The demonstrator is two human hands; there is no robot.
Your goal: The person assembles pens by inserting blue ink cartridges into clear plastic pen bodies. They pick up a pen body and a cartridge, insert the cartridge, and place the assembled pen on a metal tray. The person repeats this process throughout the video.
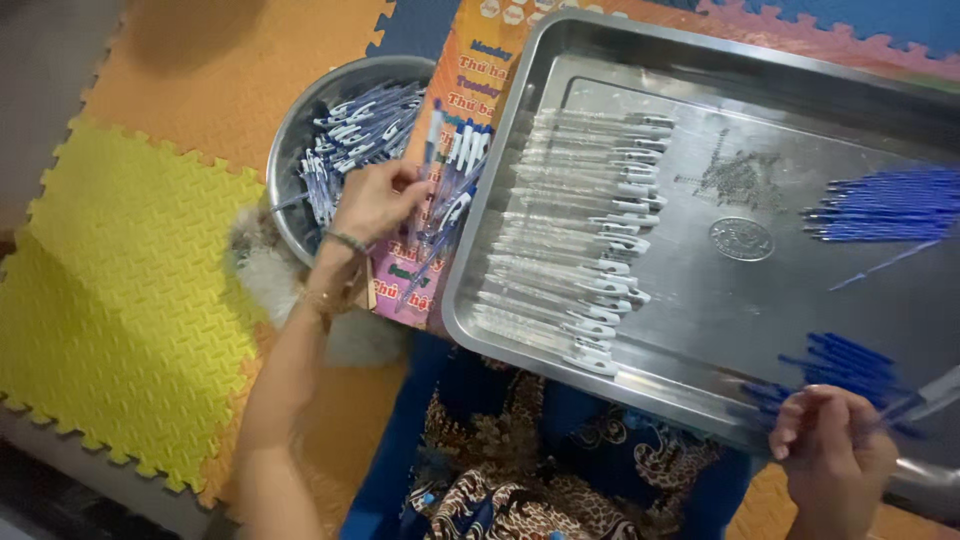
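Note:
My left hand (375, 200) reaches up beside a round steel bowl (290, 140) full of assembled blue-and-white pens (355, 135). Its fingers are closed on a pen at a loose heap of pens (455, 170) lying between the bowl and a big steel tray (720, 290). In the tray lies a long row of clear pen barrels with white clips (580, 230). My right hand (835, 455), at the tray's near right edge, pinches a pen part (925, 398) next to a pile of blue refills (840, 370). A second pile of blue refills (885, 205) lies further back.
Foam puzzle mats in yellow (130, 290) and orange (210, 70) cover the floor. A colourful printed mat (480, 60) lies under the pen heap. A patterned blue cloth (520, 460) covers my lap below the tray.

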